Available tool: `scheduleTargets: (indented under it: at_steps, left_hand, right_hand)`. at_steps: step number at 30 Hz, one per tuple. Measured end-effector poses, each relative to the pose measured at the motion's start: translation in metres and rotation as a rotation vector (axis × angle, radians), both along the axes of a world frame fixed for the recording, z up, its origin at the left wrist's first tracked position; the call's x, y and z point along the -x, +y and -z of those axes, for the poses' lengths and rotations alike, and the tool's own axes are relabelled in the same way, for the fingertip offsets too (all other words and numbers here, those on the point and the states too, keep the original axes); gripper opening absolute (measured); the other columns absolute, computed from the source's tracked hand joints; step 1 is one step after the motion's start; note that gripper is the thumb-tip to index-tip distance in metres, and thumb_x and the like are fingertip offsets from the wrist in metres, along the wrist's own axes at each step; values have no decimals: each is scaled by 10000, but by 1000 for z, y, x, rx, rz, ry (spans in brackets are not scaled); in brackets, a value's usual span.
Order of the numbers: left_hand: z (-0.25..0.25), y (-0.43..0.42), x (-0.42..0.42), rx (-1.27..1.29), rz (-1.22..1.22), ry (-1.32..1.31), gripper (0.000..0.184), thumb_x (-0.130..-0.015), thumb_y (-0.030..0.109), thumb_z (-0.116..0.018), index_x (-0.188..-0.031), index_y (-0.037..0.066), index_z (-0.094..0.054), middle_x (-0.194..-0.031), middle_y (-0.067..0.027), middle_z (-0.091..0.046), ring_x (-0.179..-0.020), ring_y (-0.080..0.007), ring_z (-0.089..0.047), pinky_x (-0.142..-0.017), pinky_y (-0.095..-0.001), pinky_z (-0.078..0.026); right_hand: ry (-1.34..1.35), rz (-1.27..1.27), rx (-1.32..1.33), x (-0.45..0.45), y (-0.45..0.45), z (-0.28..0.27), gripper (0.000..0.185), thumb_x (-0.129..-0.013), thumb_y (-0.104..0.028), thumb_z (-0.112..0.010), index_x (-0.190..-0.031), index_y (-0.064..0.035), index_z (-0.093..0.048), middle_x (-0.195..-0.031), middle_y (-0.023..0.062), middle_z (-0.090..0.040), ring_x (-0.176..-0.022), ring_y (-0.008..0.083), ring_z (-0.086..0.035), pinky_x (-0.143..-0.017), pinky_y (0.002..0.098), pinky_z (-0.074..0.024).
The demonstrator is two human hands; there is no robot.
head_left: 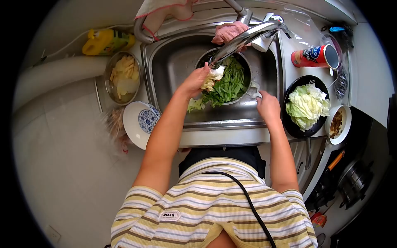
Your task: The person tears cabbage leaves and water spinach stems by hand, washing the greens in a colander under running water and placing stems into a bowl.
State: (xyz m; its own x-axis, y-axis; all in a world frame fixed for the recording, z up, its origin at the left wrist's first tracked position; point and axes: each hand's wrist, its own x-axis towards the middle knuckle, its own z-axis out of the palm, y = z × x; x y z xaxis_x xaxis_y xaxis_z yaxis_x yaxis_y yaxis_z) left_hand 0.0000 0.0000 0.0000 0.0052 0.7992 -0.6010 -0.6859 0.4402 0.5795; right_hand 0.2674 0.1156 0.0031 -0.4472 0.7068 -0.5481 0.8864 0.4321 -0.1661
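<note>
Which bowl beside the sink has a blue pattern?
The white bowl left of the sink; the clear bowl of pale slices and the bowl of brown pieces show no blue.

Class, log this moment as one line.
left hand: holding pale vegetable under faucet | right hand: beside pot | greens: in pot | pot: in sink

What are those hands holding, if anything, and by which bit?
The left hand holds a pale leafy piece by its left side. The right hand grips the near end of a pale thing, too blurred to name.
</note>
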Motion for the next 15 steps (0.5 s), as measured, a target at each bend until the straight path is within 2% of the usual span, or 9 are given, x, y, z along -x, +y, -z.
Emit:
scheduleTargets:
  at_steps: [2,4,5,6,7,9,10,15]
  left_hand:
    - [0,1,-9,-9,29,-62,221,-872,252,-568,-983,62,-559,-884,-35,-600,-706,-113,-563,-623,-236,-456]
    - [-8,11,-5,-84,96,37,232,-884,265,-552,-983,56,-562,-856,-31,-593,-705,-99,-556,-604,-235,-450]
    - [-11,11,-8,-134,163,97,246,-895,277,-535,-983,50,-565,-828,-27,-586,-703,-85,-549,-585,-233,-444]
    - [-4,7,-7,-167,194,113,244,-903,261,-521,-990,37,-561,-828,-40,-598,-713,-114,-585,-564,-256,-473]
    - [-10,8,-6,-169,188,123,244,-903,261,-521,-990,37,-561,-828,-40,-598,-713,-114,-585,-564,-256,-473]
    - [-22,2,-4,48,70,192,251,-906,251,-514,-1003,24,-557,-870,-63,-620,-725,-150,-620,-563,-263,-501]
    - [-22,-1,0,22,20,137,258,-903,252,-517,-1008,20,-555,-922,-88,-630,-736,-171,-639,-565,-254,-516]
    - [-28,-4,2,-13,-66,146,250,-902,210,-518,-1025,-7,-536,-932,-110,-622,-701,-148,-620,-554,-234,-508]
  right_hand:
    - [530,121,76,15,6,2,309,-777,-216,-623,-1053,-77,-625,-790,152,-662,-678,234,-653,-609,368,-495]
    - [806,422,502,70,20,-5,325,-784,-223,-638,-1065,-61,-611,-681,89,-632,-571,139,-591,-508,301,-452]
    - [929,466,725,89,20,-13,357,-784,-228,-657,-1086,-47,-597,-625,24,-569,-522,84,-519,-472,226,-414]
    - [988,447,860,107,17,-20,330,-792,-190,-655,-1083,-43,-596,-606,-5,-530,-486,83,-489,-442,210,-403]
    - [1031,376,1002,120,19,-16,258,-781,-153,-663,-991,-11,-614,-617,21,-551,-465,96,-497,-414,218,-415]
    - [939,367,1104,137,21,-6,148,-777,-107,-656,-852,12,-611,-621,47,-562,-454,105,-508,-383,227,-416]
    - [952,404,1098,140,24,-9,97,-778,-61,-635,-755,19,-586,-624,64,-570,-449,117,-518,-370,232,-416]
    - [1069,602,1146,156,15,1,33,-771,10,-594,-753,32,-577,-646,79,-575,-486,143,-539,-409,245,-440]
